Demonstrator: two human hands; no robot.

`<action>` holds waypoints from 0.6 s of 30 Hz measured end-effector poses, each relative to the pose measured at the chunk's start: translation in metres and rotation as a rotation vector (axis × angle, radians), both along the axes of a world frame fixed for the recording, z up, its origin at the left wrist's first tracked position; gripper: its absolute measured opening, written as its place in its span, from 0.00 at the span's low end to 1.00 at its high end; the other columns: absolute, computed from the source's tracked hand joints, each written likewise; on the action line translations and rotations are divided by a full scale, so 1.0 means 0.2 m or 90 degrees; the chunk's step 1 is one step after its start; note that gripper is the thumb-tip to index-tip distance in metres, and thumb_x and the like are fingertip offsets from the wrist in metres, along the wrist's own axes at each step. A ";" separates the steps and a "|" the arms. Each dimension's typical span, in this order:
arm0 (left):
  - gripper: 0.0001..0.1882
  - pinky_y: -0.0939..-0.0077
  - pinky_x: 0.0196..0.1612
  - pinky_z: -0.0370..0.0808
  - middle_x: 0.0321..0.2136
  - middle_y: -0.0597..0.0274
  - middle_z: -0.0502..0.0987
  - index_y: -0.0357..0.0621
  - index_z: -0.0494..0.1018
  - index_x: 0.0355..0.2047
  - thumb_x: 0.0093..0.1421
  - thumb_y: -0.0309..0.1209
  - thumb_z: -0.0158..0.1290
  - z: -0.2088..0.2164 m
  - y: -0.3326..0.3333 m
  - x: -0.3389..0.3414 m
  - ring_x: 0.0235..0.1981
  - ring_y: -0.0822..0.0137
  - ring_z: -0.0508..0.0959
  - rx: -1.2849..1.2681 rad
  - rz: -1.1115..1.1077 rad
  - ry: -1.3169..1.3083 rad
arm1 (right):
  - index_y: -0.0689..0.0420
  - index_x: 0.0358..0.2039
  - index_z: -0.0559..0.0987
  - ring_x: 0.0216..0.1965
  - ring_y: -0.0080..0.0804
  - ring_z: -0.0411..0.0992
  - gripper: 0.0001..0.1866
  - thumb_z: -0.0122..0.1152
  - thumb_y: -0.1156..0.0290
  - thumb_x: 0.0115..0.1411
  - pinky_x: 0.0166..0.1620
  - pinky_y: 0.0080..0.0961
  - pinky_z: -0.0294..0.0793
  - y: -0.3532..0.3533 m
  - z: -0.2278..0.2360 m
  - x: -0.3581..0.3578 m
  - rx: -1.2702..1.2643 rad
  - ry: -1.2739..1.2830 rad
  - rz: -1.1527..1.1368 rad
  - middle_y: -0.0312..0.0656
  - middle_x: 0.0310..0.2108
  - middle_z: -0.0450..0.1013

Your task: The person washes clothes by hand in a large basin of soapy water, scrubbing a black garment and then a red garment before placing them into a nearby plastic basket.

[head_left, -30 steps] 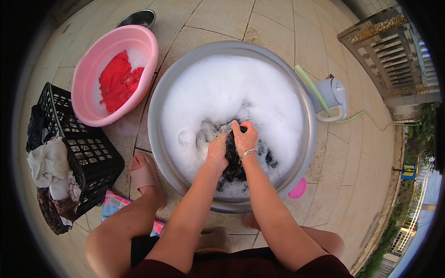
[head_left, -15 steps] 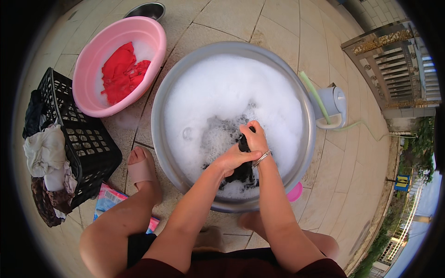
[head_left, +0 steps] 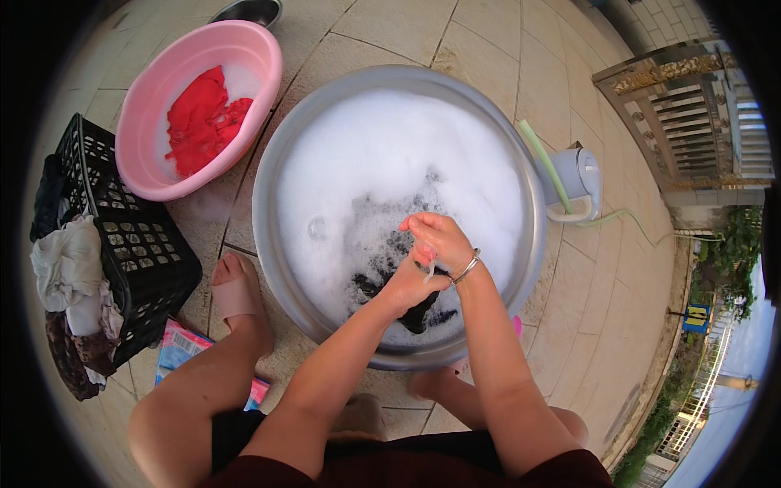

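A wide grey metal basin [head_left: 268,268] full of white suds [head_left: 390,146] stands before me. Black cloth [head_left: 416,315] lies wet in the foam near the basin's front side. My left hand [head_left: 409,283] is closed over it, with dark fabric showing beneath the fingers. Just beyond, my right hand [head_left: 439,241], a bracelet [head_left: 467,267] at its wrist, has its fingers curled and pressed close to the left hand. A small pale strip, perhaps foam, shows between the hands. What the right fingers hold is hidden.
At left stand a pink tub [head_left: 130,138] with red cloth [head_left: 199,114] and a black basket [head_left: 154,268] of clothes. Behind the tub is a metal bowl [head_left: 252,11]. A grey-white bucket-like container [head_left: 582,183] with a green hose [head_left: 543,159] stands at right. A colourful packet [head_left: 181,346] lies by my foot.
My hands have shifted slightly left. The black cloth between them has dropped lower, and the right hand's fingers now lie over a different spot. The view has shifted a little.
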State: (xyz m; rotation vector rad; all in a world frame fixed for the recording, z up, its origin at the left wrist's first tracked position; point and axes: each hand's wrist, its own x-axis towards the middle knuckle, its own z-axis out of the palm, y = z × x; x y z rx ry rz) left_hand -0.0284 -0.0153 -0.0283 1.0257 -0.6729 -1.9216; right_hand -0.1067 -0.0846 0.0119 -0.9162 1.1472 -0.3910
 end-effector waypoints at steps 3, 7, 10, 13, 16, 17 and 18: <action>0.23 0.75 0.35 0.67 0.29 0.57 0.71 0.36 0.63 0.37 0.39 0.30 0.54 -0.06 -0.01 -0.02 0.32 0.68 0.71 0.019 -0.061 -0.205 | 0.63 0.28 0.72 0.13 0.18 0.60 0.13 0.47 0.65 0.55 0.20 0.15 0.60 0.03 -0.09 0.02 -0.036 0.077 -0.073 0.31 0.10 0.61; 0.27 0.69 0.38 0.67 0.34 0.51 0.72 0.35 0.64 0.39 0.40 0.38 0.56 0.08 -0.09 0.01 0.40 0.63 0.72 0.096 -0.213 -0.464 | 0.63 0.30 0.72 0.16 0.21 0.63 0.13 0.50 0.64 0.54 0.22 0.17 0.63 0.04 -0.17 0.02 -0.188 0.244 -0.167 0.35 0.15 0.66; 0.28 0.68 0.37 0.69 0.34 0.51 0.72 0.35 0.63 0.38 0.39 0.38 0.58 -0.07 -0.09 0.00 0.39 0.60 0.72 -0.005 0.001 -0.501 | 0.62 0.32 0.71 0.23 0.23 0.67 0.15 0.52 0.62 0.53 0.26 0.19 0.66 0.05 -0.27 0.02 -0.239 0.196 -0.232 0.38 0.22 0.68; 0.30 0.73 0.39 0.69 0.34 0.55 0.70 0.36 0.62 0.38 0.36 0.34 0.62 -0.21 -0.13 0.10 0.37 0.66 0.71 0.024 0.121 -0.342 | 0.62 0.36 0.69 0.34 0.27 0.67 0.16 0.57 0.64 0.50 0.35 0.22 0.69 0.04 -0.36 -0.03 -0.101 0.084 -0.251 0.41 0.33 0.68; 0.32 0.76 0.40 0.69 0.42 0.54 0.67 0.35 0.58 0.47 0.42 0.27 0.60 -0.31 -0.15 0.20 0.39 0.67 0.70 0.045 0.123 -0.029 | 0.62 0.37 0.68 0.33 0.29 0.67 0.16 0.58 0.69 0.49 0.35 0.24 0.69 0.02 -0.47 -0.11 -0.025 0.007 -0.322 0.42 0.32 0.68; 0.31 0.75 0.40 0.69 0.43 0.53 0.66 0.34 0.59 0.47 0.43 0.26 0.59 -0.31 -0.14 0.22 0.40 0.65 0.70 0.121 0.199 -0.035 | 0.63 0.37 0.68 0.34 0.29 0.68 0.15 0.57 0.73 0.49 0.34 0.23 0.70 -0.01 -0.49 -0.10 0.012 0.051 -0.394 0.43 0.33 0.69; 0.31 0.75 0.41 0.69 0.45 0.53 0.65 0.34 0.59 0.48 0.43 0.26 0.58 -0.31 -0.14 0.23 0.40 0.64 0.69 0.196 0.275 -0.041 | 0.64 0.37 0.68 0.36 0.35 0.68 0.16 0.56 0.70 0.50 0.37 0.28 0.69 -0.02 -0.51 -0.10 -0.008 0.094 -0.457 0.47 0.35 0.69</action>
